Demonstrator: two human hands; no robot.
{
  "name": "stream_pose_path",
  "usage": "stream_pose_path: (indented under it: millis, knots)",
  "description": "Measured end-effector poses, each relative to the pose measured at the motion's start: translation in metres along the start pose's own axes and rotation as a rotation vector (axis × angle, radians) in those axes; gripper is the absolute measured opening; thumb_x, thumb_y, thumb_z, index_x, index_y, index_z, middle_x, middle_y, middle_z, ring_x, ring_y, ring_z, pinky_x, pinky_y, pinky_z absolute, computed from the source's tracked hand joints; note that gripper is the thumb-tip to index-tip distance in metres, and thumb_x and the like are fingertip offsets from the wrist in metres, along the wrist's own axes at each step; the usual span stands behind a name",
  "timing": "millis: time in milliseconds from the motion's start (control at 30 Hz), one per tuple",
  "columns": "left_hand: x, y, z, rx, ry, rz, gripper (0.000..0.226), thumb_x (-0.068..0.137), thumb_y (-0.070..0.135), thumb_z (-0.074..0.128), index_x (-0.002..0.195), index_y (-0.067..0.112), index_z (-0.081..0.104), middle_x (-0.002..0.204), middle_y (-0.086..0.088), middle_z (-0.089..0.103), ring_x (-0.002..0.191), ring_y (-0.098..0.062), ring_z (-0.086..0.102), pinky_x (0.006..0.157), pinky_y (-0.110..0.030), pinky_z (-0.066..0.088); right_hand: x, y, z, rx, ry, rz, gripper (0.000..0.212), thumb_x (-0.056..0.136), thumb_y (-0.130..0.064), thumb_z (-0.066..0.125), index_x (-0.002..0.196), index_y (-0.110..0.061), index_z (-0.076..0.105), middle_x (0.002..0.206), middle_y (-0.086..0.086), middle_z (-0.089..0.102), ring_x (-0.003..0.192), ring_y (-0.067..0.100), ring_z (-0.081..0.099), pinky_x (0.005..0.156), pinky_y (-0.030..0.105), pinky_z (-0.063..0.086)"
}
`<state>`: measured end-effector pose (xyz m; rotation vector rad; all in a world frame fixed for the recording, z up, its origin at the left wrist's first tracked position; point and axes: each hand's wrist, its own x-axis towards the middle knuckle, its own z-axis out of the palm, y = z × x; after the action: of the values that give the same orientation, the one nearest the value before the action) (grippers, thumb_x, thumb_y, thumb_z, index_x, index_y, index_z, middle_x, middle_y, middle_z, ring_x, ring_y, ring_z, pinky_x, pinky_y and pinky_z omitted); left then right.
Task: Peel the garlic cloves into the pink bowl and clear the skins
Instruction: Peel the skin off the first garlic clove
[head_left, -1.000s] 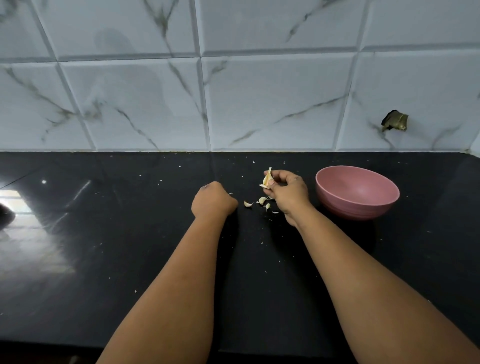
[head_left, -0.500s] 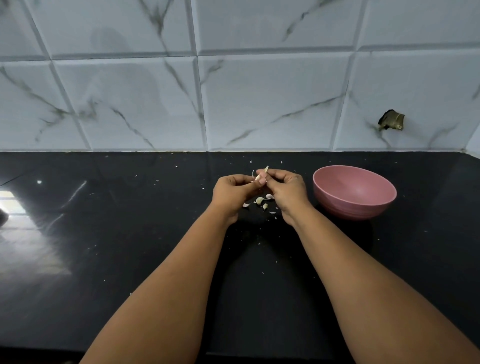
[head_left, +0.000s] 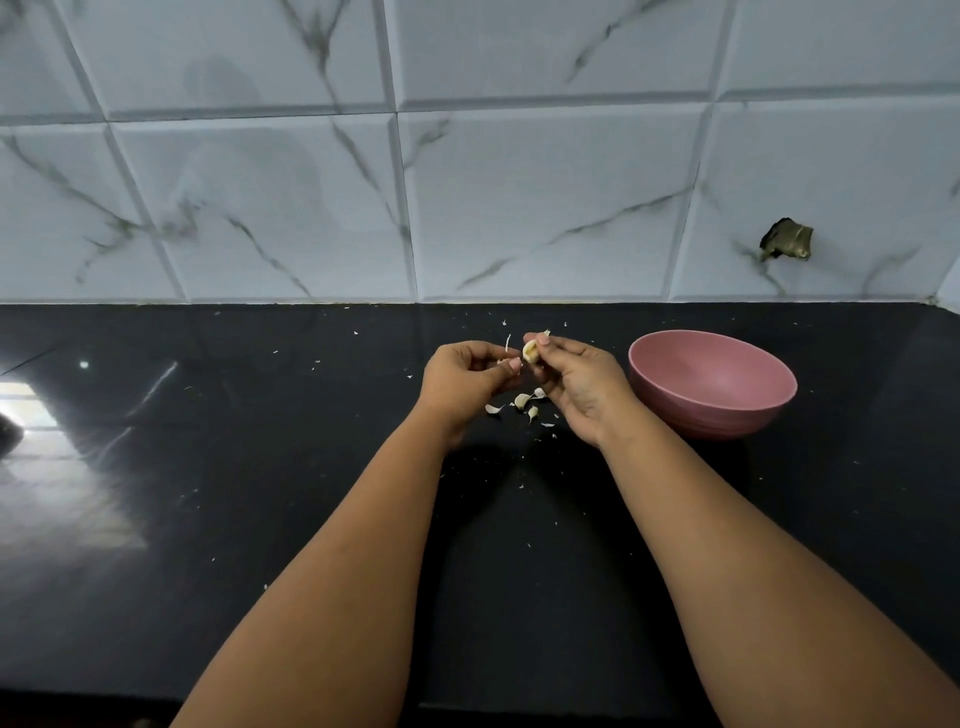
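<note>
My right hand (head_left: 582, 384) pinches a pale garlic clove (head_left: 530, 352) between thumb and fingertips, held just above the black counter (head_left: 260, 493). My left hand (head_left: 467, 376) is raised beside it, fingers curled, pinching a thin strip of skin (head_left: 508, 343) pulled off the clove. Below the hands lie several loose garlic pieces and skins (head_left: 522, 400) on the counter. The pink bowl (head_left: 711, 384) stands to the right of my right hand, and nothing shows inside it.
Small flecks of skin are scattered over the counter around the hands. A marbled tile wall (head_left: 467, 182) rises behind the counter, with a dark broken spot (head_left: 787, 239) at the right. A window's bright reflection lies on the counter at far left.
My left hand rose from resting as a fist on the counter and came to the clove in my right hand. It now pulls a strip of skin away from the clove.
</note>
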<state>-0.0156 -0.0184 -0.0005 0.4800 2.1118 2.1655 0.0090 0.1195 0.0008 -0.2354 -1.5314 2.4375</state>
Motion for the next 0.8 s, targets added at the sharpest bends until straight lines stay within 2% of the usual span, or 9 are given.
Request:
stream_pose_path:
  millis: [67, 133, 233, 333, 467, 567, 667, 733, 800]
  knots:
    - [0.002, 0.001, -0.009, 0.385, 0.073, -0.003, 0.009, 0.09, 0.012, 0.069, 0.081, 0.014, 0.072, 0.077, -0.005, 0.072, 0.075, -0.015, 0.072, 0.076, -0.026, 0.055, 0.0, 0.004, 0.002, -0.067, 0.023, 0.009, 0.018, 0.095, -0.008, 0.058, 0.107, 0.0, 0.068, 0.088, 0.003, 0.068, 0.068, 0.007, 0.058, 0.058, 0.012, 0.051]
    - [0.004, 0.003, -0.021, 0.788, 0.115, -0.055, 0.019, 0.093, 0.021, 0.062, 0.08, 0.012, 0.071, 0.082, -0.006, 0.072, 0.087, -0.021, 0.069, 0.074, -0.025, 0.048, 0.001, 0.006, 0.001, -0.108, 0.046, 0.011, 0.023, 0.097, -0.005, 0.054, 0.116, 0.004, 0.064, 0.097, 0.005, 0.067, 0.072, 0.011, 0.06, 0.057, 0.012, 0.052]
    - [0.006, 0.004, -0.039, 1.065, 0.153, -0.191, 0.019, 0.095, 0.021, 0.058, 0.095, 0.007, 0.071, 0.101, -0.008, 0.07, 0.096, -0.024, 0.06, 0.074, -0.027, 0.044, 0.003, 0.006, -0.001, -0.144, 0.058, -0.005, 0.023, 0.098, 0.0, 0.05, 0.117, 0.005, 0.062, 0.113, 0.005, 0.064, 0.083, 0.013, 0.061, 0.063, 0.012, 0.053]
    - [0.002, 0.008, -0.046, 1.145, 0.207, -0.283, 0.016, 0.09, 0.012, 0.058, 0.099, 0.009, 0.07, 0.106, -0.009, 0.064, 0.085, -0.023, 0.054, 0.068, -0.031, 0.043, 0.003, 0.008, -0.003, -0.243, 0.038, -0.015, 0.017, 0.097, 0.001, 0.052, 0.099, -0.004, 0.068, 0.113, 0.002, 0.064, 0.088, 0.013, 0.059, 0.076, 0.018, 0.052]
    - [-0.005, 0.012, -0.047, 1.16, 0.327, -0.308, 0.007, 0.085, 0.015, 0.062, 0.084, 0.009, 0.059, 0.1, -0.008, 0.058, 0.076, -0.021, 0.054, 0.056, -0.029, 0.04, 0.005, 0.01, -0.004, -0.318, 0.035, -0.011, 0.024, 0.097, 0.002, 0.051, 0.087, -0.011, 0.068, 0.11, 0.0, 0.066, 0.085, 0.014, 0.057, 0.083, 0.023, 0.05]
    - [-0.006, 0.014, -0.045, 1.296, 0.347, -0.321, 0.031, 0.088, 0.032, 0.064, 0.112, 0.013, 0.061, 0.126, -0.011, 0.05, 0.116, -0.029, 0.046, 0.078, -0.036, 0.041, 0.005, 0.011, -0.004, -0.346, 0.034, -0.025, 0.022, 0.096, 0.001, 0.054, 0.087, -0.013, 0.069, 0.102, 0.0, 0.068, 0.084, 0.013, 0.06, 0.087, 0.026, 0.052]
    - [-0.005, 0.015, -0.031, 1.356, 0.44, -0.068, 0.035, 0.092, 0.039, 0.061, 0.118, 0.016, 0.065, 0.133, -0.008, 0.046, 0.127, -0.03, 0.036, 0.093, -0.042, 0.037, 0.005, 0.011, -0.003, -0.338, 0.069, -0.082, 0.02, 0.094, 0.0, 0.057, 0.088, -0.014, 0.069, 0.088, 0.001, 0.069, 0.077, 0.01, 0.064, 0.076, 0.019, 0.055]
    - [-0.004, 0.014, -0.018, 1.337, 0.467, 0.091, 0.031, 0.092, 0.041, 0.06, 0.11, 0.016, 0.069, 0.125, -0.004, 0.055, 0.121, -0.027, 0.042, 0.09, -0.039, 0.037, 0.005, 0.01, -0.002, -0.311, 0.081, -0.111, 0.021, 0.093, 0.003, 0.058, 0.085, -0.014, 0.068, 0.083, 0.001, 0.068, 0.074, 0.009, 0.065, 0.066, 0.014, 0.054]
    - [-0.003, 0.012, -0.012, 1.33, 0.476, 0.115, 0.033, 0.092, 0.045, 0.059, 0.103, 0.016, 0.07, 0.117, -0.003, 0.059, 0.116, -0.026, 0.046, 0.087, -0.039, 0.037, 0.004, 0.01, -0.001, -0.315, 0.075, -0.121, 0.021, 0.093, 0.003, 0.059, 0.084, -0.014, 0.068, 0.082, 0.001, 0.068, 0.075, 0.009, 0.066, 0.064, 0.013, 0.053]
